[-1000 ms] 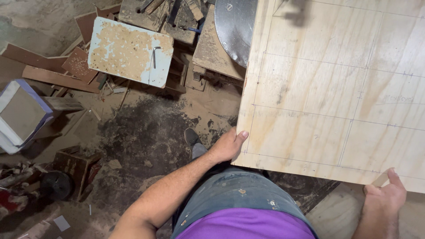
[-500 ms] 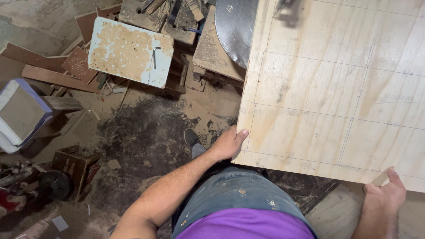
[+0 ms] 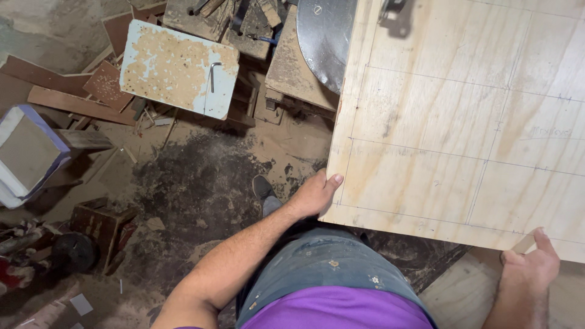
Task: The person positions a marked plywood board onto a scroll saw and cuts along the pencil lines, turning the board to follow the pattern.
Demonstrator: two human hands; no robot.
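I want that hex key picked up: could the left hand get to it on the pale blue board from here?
Probably not: the left hand grips the plywood sheet, and the hex key lies far across the littered floor.

pale plywood sheet [image 3: 463, 128], matt and smooth-ish with pencil lines drawn across the grain. dull grey metal saw blade [image 3: 323, 42] at its left edge. small board [image 3: 180, 67] has flaking light-blue paint, and the floor [image 3: 201, 183] is rough, dusty with sawdust
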